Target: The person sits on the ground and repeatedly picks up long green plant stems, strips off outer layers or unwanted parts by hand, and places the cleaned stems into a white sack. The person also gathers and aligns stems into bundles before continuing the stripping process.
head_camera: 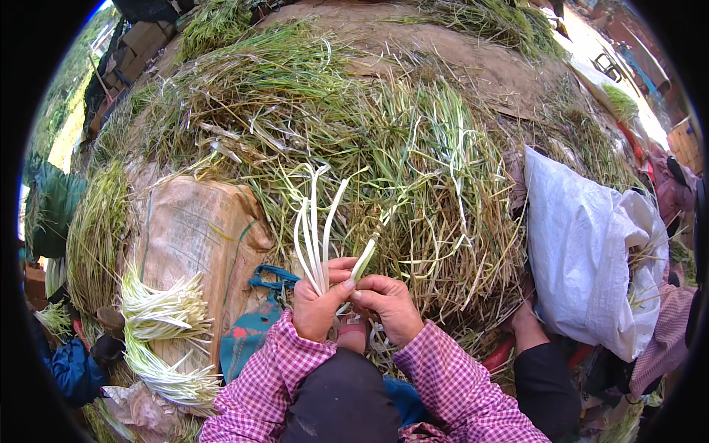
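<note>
My left hand [320,302] is closed round the lower ends of several long pale stalks [314,238], whose tips fan upward. Between the fingertips of both hands is a separate pale green stalk [364,259], with leafy shreds at its upper end. My right hand [390,307] pinches this stalk near its base. Directly beyond my hands lies a large heap of green and dried-out leafy stems [388,166]. To the left, two bundles of trimmed pale stalks [166,310] rest on a flattened printed sack [191,232].
A white woven sack [576,249] stands at the right, beside another person's bare lower leg. Blue-green cloth [252,332] lies left of my knees. At the far left is a person's blue sleeve [75,368]. More green stems [487,25] lie across the back.
</note>
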The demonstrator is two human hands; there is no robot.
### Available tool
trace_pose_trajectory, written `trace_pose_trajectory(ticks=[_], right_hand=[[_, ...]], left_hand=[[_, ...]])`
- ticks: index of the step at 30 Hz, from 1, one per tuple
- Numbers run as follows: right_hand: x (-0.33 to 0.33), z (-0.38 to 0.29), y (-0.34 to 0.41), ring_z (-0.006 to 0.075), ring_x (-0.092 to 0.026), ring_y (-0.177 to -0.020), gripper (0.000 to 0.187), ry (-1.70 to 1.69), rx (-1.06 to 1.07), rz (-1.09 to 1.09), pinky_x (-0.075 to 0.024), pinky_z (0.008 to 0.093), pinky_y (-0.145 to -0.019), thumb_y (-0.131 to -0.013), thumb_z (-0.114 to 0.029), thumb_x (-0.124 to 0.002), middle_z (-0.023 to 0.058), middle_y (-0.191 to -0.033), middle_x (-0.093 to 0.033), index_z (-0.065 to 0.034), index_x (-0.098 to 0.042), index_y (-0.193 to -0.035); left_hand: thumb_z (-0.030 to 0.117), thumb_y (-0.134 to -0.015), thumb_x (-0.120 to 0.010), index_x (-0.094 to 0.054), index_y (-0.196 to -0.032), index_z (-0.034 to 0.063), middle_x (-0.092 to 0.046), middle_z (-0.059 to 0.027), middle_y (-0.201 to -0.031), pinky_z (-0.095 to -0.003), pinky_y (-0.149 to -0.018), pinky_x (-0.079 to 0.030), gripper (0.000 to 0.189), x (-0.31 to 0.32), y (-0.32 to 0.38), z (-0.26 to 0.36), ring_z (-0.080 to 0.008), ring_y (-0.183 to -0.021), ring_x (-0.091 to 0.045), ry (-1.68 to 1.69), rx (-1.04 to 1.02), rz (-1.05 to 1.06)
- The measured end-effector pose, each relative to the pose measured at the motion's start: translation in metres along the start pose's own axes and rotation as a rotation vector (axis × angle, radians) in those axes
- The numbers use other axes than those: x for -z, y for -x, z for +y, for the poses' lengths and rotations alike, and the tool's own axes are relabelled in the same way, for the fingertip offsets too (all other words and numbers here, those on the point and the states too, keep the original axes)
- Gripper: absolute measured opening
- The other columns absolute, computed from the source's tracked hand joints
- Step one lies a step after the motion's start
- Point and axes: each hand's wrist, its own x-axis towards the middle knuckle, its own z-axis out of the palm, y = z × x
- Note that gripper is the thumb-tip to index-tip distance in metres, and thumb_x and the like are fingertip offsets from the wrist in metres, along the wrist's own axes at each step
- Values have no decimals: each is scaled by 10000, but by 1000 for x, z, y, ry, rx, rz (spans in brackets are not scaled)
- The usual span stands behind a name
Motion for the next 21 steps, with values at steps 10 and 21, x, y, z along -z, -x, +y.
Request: trace_pose_trajectory(ticks=[10, 21], right_hand=[[-7, 14, -3, 88, -551, -632, 50, -293, 24, 167, -471, 219, -588, -820, -15, -559, 20, -740, -589, -22, -589, -859], [80, 42, -17, 144, -548, -620, 59, 489, 91, 495, -449, 269, -584, -806, -50, -539, 58, -700, -562, 6, -549, -821]], left_hand=[[5, -740, -639, -621, -818, 1, -558, -152, -1111, -348, -862, -420, 81, 2, 9, -3, -212, -1015, -536, -88, -124, 63], [52, -762, -626, -593, -819, -20, -545, -180, -1105, -374, -811, -492, 98, 13, 5, 10, -243, -975, -567, -30, -215, 151]])
